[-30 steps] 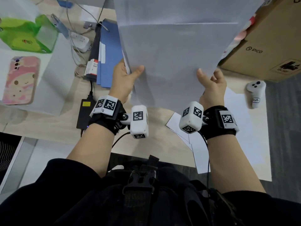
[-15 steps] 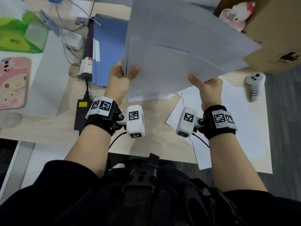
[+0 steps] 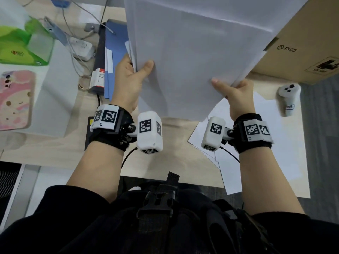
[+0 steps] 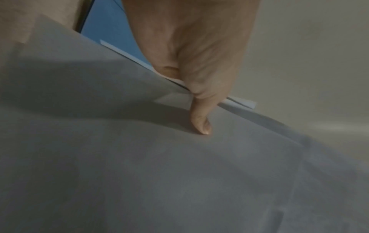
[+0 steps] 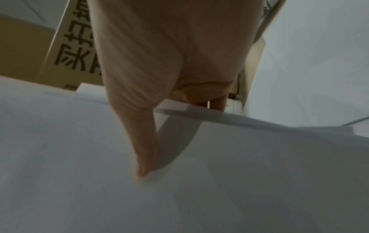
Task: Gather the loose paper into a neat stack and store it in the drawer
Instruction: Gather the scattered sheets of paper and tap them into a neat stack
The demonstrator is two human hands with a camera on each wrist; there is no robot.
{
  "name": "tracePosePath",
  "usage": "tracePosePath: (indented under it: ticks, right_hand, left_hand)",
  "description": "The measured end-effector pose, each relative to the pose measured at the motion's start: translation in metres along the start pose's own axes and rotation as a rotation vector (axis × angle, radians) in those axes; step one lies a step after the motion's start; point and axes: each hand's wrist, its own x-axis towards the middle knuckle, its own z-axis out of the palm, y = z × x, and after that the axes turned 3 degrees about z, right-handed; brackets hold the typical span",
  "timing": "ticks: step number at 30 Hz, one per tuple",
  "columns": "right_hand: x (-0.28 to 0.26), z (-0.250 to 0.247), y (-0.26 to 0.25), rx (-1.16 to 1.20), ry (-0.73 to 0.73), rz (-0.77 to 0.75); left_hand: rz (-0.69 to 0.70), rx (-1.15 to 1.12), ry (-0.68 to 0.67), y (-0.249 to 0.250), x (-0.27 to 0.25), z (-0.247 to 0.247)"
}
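Note:
A stack of white paper sheets (image 3: 192,57) is held up above the wooden desk (image 3: 174,143), its lower edge toward me. My left hand (image 3: 135,70) pinches the stack's left edge, thumb on the near face and fingers behind. My right hand (image 3: 231,87) pinches the right edge the same way. The left wrist view shows the left thumb (image 4: 199,121) pressed on the paper (image 4: 159,173); the right wrist view shows the right thumb (image 5: 143,157) on the sheets (image 5: 199,189). More loose sheets (image 3: 256,143) lie on the desk at the right. No drawer is in view.
A cardboard box (image 3: 302,52) stands at the back right, a white controller (image 3: 289,99) beside it. Blue folders (image 3: 113,52), a power strip (image 3: 80,48) with cables, a green bag (image 3: 22,46) and a pink phone case (image 3: 14,99) lie at the left.
The sheets, fanned and tilted half a second ago, are now squared together and held more upright. Both hands have kept their hold on the two side edges.

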Motion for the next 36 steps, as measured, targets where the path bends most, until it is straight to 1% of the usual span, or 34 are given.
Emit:
tracePosePath:
  ticks: [3,7,13,16,20,22,25,28,30,32,36]
  right_hand:
    - [-0.001,0.006,0.003,0.050,0.017,-0.009]
    - [0.005,0.005,0.001,0.082,0.035,-0.052]
    - [0.003,0.003,0.023,-0.025,0.036,0.061]
    - [0.005,0.010,0.020,-0.040,0.036,0.026]
    - [0.008,0.014,0.009,-0.069,0.039,-0.048]
    - [0.008,0.014,0.008,-0.069,0.044,-0.059]
    - [0.007,0.013,0.016,-0.079,0.052,0.006]
    - [0.006,0.013,0.026,-0.156,0.003,0.097]
    - [0.005,0.015,0.028,-0.163,-0.017,0.112]
    - [0.006,0.016,0.025,-0.138,0.003,0.081]
    - [0.008,0.015,0.015,-0.095,0.019,0.004]
  left_hand:
    - [-0.027,-0.023,-0.044,-0.002,-0.004,0.002]
    - [-0.003,-0.033,-0.061,0.001,-0.001,-0.001]
    - [-0.092,0.102,-0.052,-0.024,-0.006,-0.001]
    - [-0.097,0.135,-0.063,-0.024,-0.005,0.001]
    - [-0.044,0.145,-0.041,-0.012,-0.001,0.001]
    - [-0.030,0.142,-0.040,-0.009,0.000,-0.002]
    - [-0.059,0.147,-0.020,-0.015,-0.001,-0.008]
    - [-0.136,0.165,-0.031,-0.030,-0.007,-0.012]
    - [-0.163,0.171,-0.035,-0.035,-0.010,-0.011]
    - [-0.149,0.175,-0.022,-0.033,-0.010,-0.008]
    - [-0.068,0.196,-0.028,-0.018,-0.005,-0.003]
